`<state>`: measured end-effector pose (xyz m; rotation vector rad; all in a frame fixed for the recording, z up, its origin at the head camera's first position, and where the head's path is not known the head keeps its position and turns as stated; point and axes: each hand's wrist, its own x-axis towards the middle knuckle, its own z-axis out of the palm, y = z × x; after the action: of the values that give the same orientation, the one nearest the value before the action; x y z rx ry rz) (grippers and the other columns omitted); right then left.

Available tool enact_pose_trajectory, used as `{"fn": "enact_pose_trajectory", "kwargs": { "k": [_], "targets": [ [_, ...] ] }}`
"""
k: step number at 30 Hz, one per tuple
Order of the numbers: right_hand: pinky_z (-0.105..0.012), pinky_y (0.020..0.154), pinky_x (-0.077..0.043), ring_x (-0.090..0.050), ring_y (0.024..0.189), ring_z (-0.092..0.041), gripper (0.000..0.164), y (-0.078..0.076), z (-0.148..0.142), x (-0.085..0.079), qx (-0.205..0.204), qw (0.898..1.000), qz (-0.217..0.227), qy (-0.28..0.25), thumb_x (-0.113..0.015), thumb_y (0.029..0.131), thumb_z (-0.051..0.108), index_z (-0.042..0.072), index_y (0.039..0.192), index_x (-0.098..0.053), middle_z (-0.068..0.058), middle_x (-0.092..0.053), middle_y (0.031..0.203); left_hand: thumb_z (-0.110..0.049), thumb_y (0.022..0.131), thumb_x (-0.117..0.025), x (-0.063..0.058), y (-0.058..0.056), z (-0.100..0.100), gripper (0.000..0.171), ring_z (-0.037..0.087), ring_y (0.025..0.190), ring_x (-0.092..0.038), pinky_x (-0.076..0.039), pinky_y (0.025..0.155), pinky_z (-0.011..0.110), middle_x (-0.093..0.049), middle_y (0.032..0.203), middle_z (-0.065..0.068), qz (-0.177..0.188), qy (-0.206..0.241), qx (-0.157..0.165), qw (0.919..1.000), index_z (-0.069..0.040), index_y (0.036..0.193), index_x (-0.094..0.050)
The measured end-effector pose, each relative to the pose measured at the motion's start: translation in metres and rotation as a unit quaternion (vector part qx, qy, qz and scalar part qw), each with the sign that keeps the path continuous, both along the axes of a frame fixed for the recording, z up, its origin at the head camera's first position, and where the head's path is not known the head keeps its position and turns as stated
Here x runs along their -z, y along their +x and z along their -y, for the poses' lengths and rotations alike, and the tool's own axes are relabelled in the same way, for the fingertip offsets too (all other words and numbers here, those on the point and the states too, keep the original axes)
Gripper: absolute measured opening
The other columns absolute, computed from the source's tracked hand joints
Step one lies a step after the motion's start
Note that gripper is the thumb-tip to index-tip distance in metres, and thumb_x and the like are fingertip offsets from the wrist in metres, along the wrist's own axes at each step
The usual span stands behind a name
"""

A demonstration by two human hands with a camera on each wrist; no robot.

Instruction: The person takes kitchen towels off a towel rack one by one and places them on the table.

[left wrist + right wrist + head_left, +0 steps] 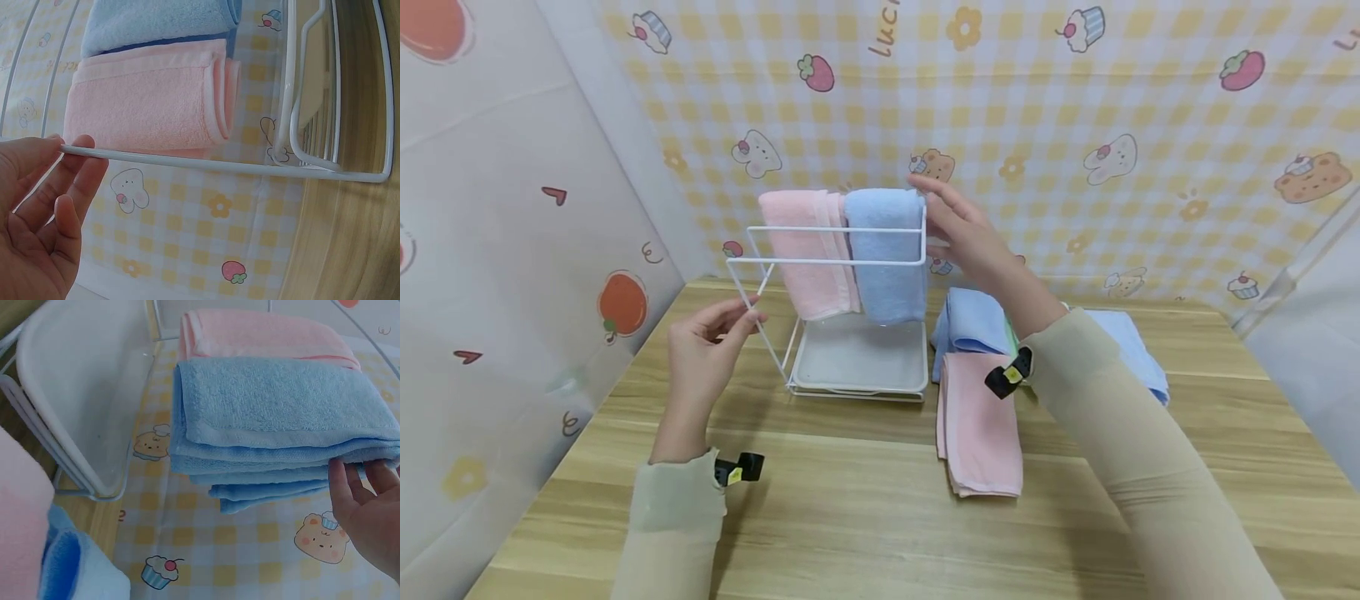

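A white wire rack (827,262) stands on the table with a pale tray (861,358) at its base. Folded over its upper back part hang a pink towel (808,250) and a blue towel (883,250), side by side. My left hand (707,342) pinches the rack's left side bar (187,162) between thumb and fingers. At the blue towel's right edge is my right hand (966,229), its index finger extended over the top. In the right wrist view, fingertips (337,481) touch the edge of the layered blue towel (281,406).
Right of the rack lie a folded pink towel (981,425), a folded blue towel (977,321) and another blue cloth (1131,346), partly behind my right forearm. A bit of green shows beside them. A patterned cloth backdrop (865,125) rises behind the wooden table (850,500).
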<state>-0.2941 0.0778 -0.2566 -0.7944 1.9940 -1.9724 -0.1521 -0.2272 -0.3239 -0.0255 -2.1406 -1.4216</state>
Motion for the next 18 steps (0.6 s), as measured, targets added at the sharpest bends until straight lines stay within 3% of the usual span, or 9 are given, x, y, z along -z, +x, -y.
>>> {"fn": "enact_pose_trajectory", "kwargs": {
  "k": [7, 14, 18],
  "targets": [
    [-0.050, 0.111, -0.039, -0.053, 0.128, -0.027, 0.041, -0.008, 0.011, -0.007, -0.022, 0.999, 0.037, 0.004, -0.045, 0.106, 0.029, 0.026, 0.147, -0.047, -0.006, -0.051, 0.141, -0.010, 0.092, -0.070, 0.000, 0.000, 0.000, 0.019, -0.007, 0.073, -0.069, -0.052, 0.064, 0.009, -0.069, 0.078, -0.030, 0.001, -0.002, -0.003, 1.0000, 0.000, 0.108, -0.075],
    [-0.036, 0.094, -0.047, -0.055, 0.115, -0.020, 0.035, -0.010, 0.017, -0.009, -0.002, 0.998, 0.059, -0.038, -0.051, 0.104, 0.015, 0.020, 0.137, -0.057, -0.002, -0.054, 0.135, -0.006, 0.092, -0.070, 0.000, -0.001, -0.001, 0.018, -0.005, 0.072, -0.069, -0.052, 0.062, 0.010, -0.069, 0.077, -0.029, -0.010, 0.003, 0.002, 0.9999, 0.001, 0.107, -0.075],
    [-0.033, 0.090, -0.049, -0.056, 0.112, -0.019, 0.035, -0.010, 0.019, -0.010, 0.019, 0.997, 0.060, -0.047, -0.052, 0.103, 0.012, 0.018, 0.137, -0.058, -0.002, -0.056, 0.133, -0.007, 0.092, -0.069, 0.001, -0.001, 0.000, 0.018, -0.006, 0.072, -0.069, -0.052, 0.063, 0.010, -0.068, 0.078, -0.030, -0.008, 0.002, 0.002, 1.0000, 0.002, 0.108, -0.074]
  ]
}}
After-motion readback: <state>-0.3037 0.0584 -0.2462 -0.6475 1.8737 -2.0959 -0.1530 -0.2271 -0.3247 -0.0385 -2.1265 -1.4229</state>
